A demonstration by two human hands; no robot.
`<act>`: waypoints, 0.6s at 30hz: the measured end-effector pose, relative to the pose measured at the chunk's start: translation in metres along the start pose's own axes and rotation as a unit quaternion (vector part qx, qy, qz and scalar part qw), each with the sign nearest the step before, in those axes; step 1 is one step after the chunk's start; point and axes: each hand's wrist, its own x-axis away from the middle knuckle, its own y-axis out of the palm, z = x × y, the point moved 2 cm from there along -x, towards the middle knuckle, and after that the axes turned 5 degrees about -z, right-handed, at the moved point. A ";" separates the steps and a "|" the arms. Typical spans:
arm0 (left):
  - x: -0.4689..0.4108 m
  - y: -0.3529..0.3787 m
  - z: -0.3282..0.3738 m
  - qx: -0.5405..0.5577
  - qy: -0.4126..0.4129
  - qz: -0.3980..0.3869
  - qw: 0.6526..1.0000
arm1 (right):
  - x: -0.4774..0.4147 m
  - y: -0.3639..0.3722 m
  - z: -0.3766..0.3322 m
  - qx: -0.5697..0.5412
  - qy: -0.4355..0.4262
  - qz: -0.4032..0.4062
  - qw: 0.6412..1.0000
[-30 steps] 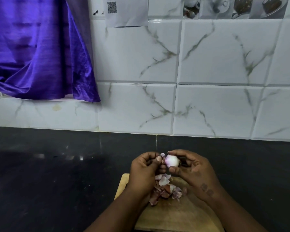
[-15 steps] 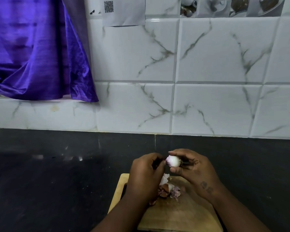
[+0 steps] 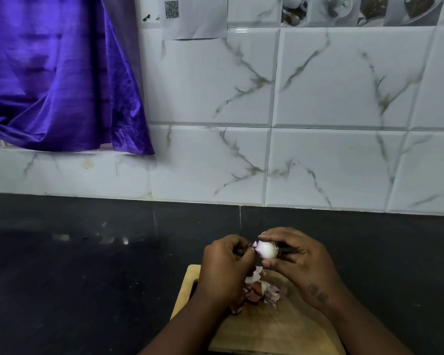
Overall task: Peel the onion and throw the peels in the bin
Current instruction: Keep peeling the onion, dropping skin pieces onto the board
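Black counter (image 3: pixel 87 278), tiled wall (image 3: pixel 331 162) behind our board (image 3: pixel 280 329).
Above it our right hand (image 3: pixel 300 262) grips the onion (image 3: pixel 267 249), left hand (image 3: pixel 223 267) pinches its loose skin (image 3: pixel 255 244).

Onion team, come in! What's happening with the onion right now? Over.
Right grip holds onion. Left grip pinches skin at its tip. Peels piled on board, no bin in view.

White veined marble-look wall tiles (image 3: pixel 331 80), purple curtain (image 3: pixel 54 73), dark stone counter (image 3: pixel 75 265).
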 end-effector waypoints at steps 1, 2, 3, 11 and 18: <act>0.000 0.000 0.000 0.036 -0.013 -0.002 0.999 | 0.000 0.000 0.000 -0.006 0.001 0.002 1.000; -0.001 0.000 0.000 0.075 -0.028 -0.005 0.997 | 0.000 0.000 0.000 -0.015 0.003 0.005 1.000; -0.001 0.001 0.000 0.118 -0.043 -0.011 0.992 | 0.000 0.001 0.000 -0.024 0.005 0.008 1.000; -0.003 0.012 -0.002 0.402 -0.126 -0.045 0.906 | -0.004 0.004 0.000 -0.089 0.029 0.048 0.994; 0.000 0.004 0.001 0.148 -0.003 -0.089 0.985 | -0.004 -0.007 0.001 -0.071 0.045 0.029 0.996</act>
